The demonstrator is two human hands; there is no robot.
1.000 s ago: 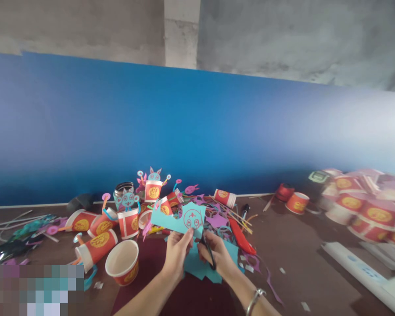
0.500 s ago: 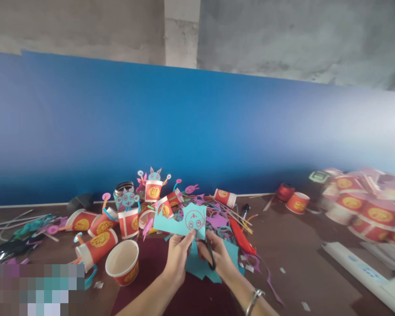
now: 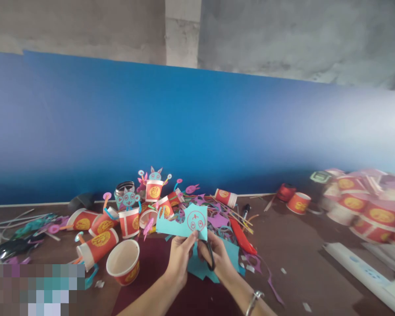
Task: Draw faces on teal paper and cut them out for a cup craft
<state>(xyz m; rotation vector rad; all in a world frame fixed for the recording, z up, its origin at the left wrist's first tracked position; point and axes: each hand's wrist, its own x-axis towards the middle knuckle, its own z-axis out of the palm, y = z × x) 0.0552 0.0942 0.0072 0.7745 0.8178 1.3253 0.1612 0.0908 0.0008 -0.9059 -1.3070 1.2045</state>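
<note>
Labels first: red-and-white paper cups [image 3: 97, 245] carry round yellow emblems; any lettering too small to read. Long white plastic bar [image 3: 355, 263], right side, has bluish marks, illegible.

Turquoise flat paper piece [image 3: 174, 227] is held up mid-table, above more turquoise paper sheets [image 3: 199, 268]. Left edge jagged, curved notches along top; round face outlined in reddish line at right end, two eyes, small forehead mark.

Left hand [image 3: 180, 254]: thumb on front, pinching paper's lower edge. Right hand [image 3: 219, 254]: fingers curled around black-handled scissors [image 3: 211, 256], just by paper's lower right corner; blade position unclear. Silver metal bracelet [image 3: 255, 301] on right wrist.
</note>
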